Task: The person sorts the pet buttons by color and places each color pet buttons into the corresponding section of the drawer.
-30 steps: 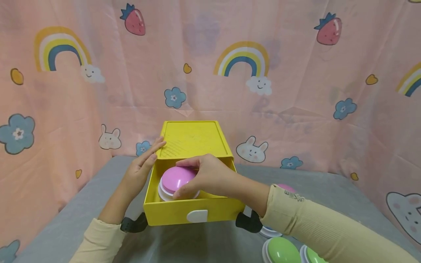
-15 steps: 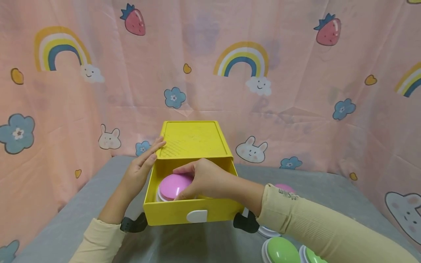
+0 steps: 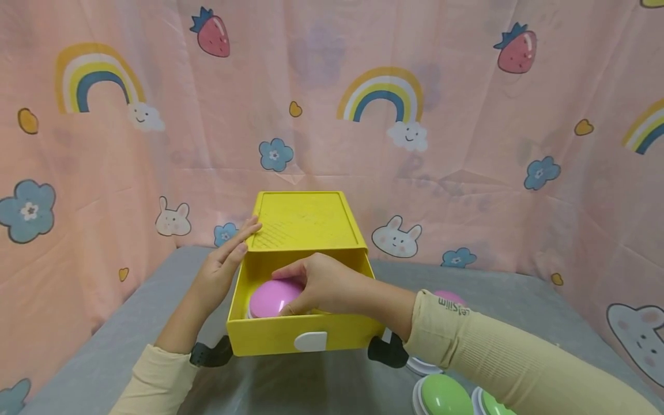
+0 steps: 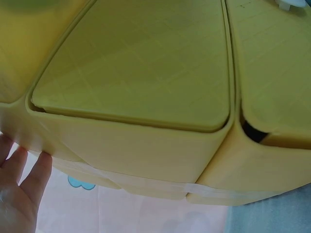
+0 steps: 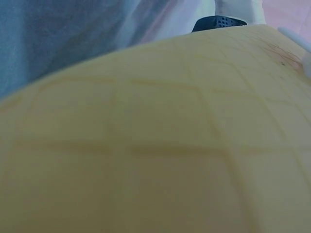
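Observation:
In the head view, a yellow storage box point(image 3: 306, 222) stands with its drawer point(image 3: 264, 337) pulled out toward me. A white tab point(image 3: 311, 341) marks the drawer's front. My right hand point(image 3: 329, 285) reaches inside and grips a pink dome-topped buzzer point(image 3: 272, 298) between thumb and fingers; the drawer front hides its white base. Straight fingers of my left hand point(image 3: 220, 271) rest against the box's upper left edge. The left wrist view shows those fingers point(image 4: 36, 179) against the yellow side. Only a close yellow panel point(image 5: 160, 126) fills most of the right wrist view.
Two green buzzers point(image 3: 446, 395) lie at the lower right of the grey table point(image 3: 295, 386). Another pink dome point(image 3: 450, 296) shows behind my right sleeve, and a white base point(image 3: 422, 366) sits beside my wrist strap. A pink patterned curtain point(image 3: 332, 155) hangs behind.
My right hand has lowered the pink buzzer deeper into the drawer, so its white base has gone from sight. The left hand and the box have stayed still.

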The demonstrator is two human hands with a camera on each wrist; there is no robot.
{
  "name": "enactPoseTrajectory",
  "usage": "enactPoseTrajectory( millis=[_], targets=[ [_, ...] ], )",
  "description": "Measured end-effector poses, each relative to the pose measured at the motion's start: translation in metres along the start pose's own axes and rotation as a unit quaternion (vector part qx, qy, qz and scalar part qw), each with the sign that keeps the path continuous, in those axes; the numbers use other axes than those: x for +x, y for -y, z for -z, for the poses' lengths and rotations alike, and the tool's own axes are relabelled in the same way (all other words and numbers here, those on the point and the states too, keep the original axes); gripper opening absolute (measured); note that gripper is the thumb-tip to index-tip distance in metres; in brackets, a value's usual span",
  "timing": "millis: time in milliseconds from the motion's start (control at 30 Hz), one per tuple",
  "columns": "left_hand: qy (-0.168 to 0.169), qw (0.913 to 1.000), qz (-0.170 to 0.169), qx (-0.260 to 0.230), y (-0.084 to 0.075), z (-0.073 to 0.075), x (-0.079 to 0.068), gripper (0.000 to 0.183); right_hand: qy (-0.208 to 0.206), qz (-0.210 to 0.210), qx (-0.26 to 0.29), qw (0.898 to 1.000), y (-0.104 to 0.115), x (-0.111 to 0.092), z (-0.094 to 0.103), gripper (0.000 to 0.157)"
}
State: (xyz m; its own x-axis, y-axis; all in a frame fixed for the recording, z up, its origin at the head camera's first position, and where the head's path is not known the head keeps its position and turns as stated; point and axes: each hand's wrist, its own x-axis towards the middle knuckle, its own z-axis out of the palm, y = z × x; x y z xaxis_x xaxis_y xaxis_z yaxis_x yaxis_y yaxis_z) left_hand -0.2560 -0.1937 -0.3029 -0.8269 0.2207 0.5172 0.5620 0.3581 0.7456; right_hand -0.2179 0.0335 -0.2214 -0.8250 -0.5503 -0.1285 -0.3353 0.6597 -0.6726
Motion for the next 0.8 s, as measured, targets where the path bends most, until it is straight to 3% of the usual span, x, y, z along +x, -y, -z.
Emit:
enactPoseTrajectory(
  millis=[167,333,467,800],
  targets=[
    [0.002,1.0,-0.002,0.0,0.001,0.0,0.0,0.045,0.016,-0.001,0.026,1.0,-0.001,-0.003,0.0,0.06],
    [0.0,1.0,-0.004,-0.001,0.001,0.0,0.0,0.045,0.006,-0.001,0.043,0.999,-0.001,-0.003,0.001,0.061],
    [-0.001,1.0,0.001,0.002,0.001,-0.001,0.0,0.045,-0.017,0.007,0.067,0.998,-0.003,-0.008,0.007,0.059],
    [-0.004,1.0,-0.005,0.004,0.001,-0.001,0.0,0.045,-0.102,0.078,0.094,0.987,-0.031,-0.044,0.036,0.046]
  ],
)
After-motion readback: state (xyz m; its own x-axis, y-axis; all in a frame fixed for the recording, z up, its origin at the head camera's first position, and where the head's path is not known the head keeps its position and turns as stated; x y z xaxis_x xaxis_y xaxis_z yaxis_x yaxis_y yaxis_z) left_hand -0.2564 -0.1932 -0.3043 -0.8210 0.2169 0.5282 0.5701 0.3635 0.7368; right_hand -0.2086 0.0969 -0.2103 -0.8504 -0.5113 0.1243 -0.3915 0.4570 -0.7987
